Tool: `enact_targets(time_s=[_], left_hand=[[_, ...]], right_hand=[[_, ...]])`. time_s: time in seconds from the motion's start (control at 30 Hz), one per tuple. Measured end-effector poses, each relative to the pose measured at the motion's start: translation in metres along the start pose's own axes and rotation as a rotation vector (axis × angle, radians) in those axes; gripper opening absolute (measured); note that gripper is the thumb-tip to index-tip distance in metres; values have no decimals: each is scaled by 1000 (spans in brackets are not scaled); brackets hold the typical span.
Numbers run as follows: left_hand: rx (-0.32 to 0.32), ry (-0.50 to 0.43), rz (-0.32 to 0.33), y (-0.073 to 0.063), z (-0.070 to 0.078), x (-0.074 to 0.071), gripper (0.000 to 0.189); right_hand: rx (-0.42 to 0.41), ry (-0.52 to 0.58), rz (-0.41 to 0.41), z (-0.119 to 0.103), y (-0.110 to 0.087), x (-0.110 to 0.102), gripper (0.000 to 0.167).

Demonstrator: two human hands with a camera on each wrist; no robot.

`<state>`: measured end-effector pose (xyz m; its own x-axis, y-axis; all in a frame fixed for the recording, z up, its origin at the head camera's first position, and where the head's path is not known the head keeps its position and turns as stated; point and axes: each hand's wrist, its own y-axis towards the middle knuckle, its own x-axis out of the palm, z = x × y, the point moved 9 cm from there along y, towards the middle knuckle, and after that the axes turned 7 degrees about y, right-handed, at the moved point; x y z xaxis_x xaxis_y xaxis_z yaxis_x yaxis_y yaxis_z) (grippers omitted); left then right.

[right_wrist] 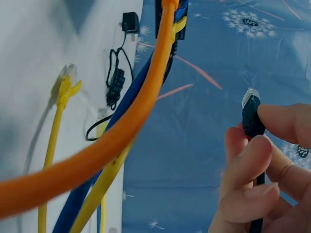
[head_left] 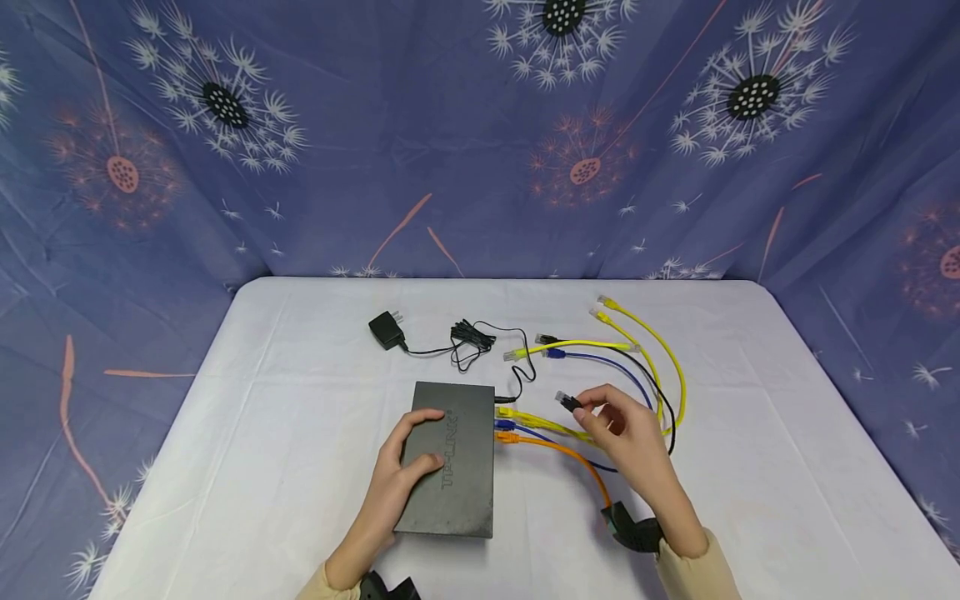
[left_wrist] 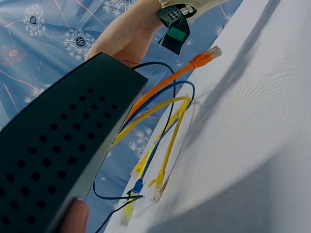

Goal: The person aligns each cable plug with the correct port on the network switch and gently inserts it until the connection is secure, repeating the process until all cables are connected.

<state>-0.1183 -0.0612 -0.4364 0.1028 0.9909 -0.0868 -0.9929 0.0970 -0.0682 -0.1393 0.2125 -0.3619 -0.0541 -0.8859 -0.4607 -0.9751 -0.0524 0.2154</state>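
My left hand [head_left: 393, 475] grips a dark grey TP-LINK network switch [head_left: 472, 500] by its left side, thumb and a finger on its top face. In the left wrist view the vented side of the switch [left_wrist: 58, 136] is seen tilted, apparently raised off the table. A yellow cable [head_left: 525, 418], a blue cable [head_left: 517, 427] and an orange Ethernet cable [head_left: 551, 444] run from the switch's right side. Right of it, my right hand [head_left: 633, 437] pinches the black Ethernet cable's plug [right_wrist: 251, 114], clear tip out, apart from the switch.
A black power adapter [head_left: 387, 331] lies at the back left, its bundled cord [head_left: 472, 335] leading to the switch. Loose yellow plugs [head_left: 609, 303], a blue plug [head_left: 555, 353] and a black plug [head_left: 547, 339] lie behind on the white table [head_left: 300, 467]. A dandelion-print cloth [head_left: 465, 167] hangs behind.
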Motion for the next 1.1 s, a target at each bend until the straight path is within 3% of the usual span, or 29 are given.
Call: enact_targets(time_s=[0.27, 0.6, 1.1], left_hand=[[-3, 2, 5, 0, 2, 0, 50], [-6, -8, 2, 0, 3, 0, 50], [-10, -32, -8, 3, 4, -1, 50]], right_hand=[[-66, -12, 12, -18, -7, -1, 15], [-263, -1, 4, -40, -13, 3, 28], [-359, 3, -60, -53, -24, 22, 32]])
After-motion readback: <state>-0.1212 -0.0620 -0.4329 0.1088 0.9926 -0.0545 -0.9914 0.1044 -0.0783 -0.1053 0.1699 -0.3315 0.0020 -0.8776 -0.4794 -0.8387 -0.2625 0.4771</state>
